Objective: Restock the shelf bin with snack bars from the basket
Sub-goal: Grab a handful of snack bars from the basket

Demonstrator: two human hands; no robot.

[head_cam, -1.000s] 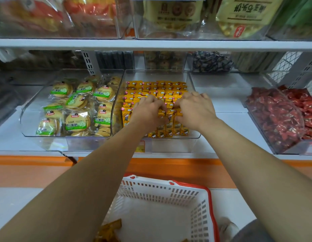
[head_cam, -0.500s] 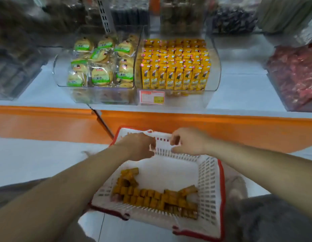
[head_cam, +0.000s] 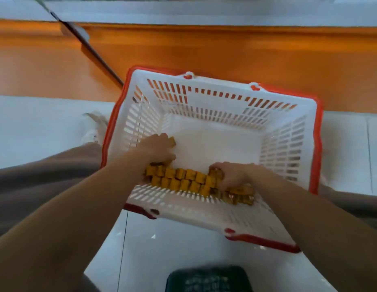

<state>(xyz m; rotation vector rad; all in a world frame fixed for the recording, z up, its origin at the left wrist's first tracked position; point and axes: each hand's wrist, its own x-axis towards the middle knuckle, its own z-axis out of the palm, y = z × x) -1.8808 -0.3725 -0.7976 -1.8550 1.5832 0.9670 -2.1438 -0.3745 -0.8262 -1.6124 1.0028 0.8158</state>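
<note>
Here, caught the gathering step of the restock, with both hands down inside the white, red-rimmed basket [head_cam: 204, 102]. Curled the left hand [head_cam: 158, 147] over a bar or two by the basket's near-left corner, fingers bent together, an orange end peeking past the fingertips. Closed the right hand [head_cam: 229, 175] on bars toward the basket's near-right corner, fingers bunched and bent down round them, though blurred by motion. Found the remaining snack bars [head_cam: 183, 179] standing in two rough rows along the basket's near wall, between the two hands, with a looser, darker heap at the right end. Saw no shelf bin in frame, only an orange panel [head_cam: 225, 55] beyond the basket's far rim. Noted a dark green object [head_cam: 206, 279], too blurred to name, on the floor on the viewer's side of the basket. Judged as pickup, not yet transfer, and the task as far from finished, given so many bars in the basket. Needed next, by estimate: a firm squeeze from both ends to take a batch as one block, a lift clear of the basket's walls, then a carry up past its far rim
</note>
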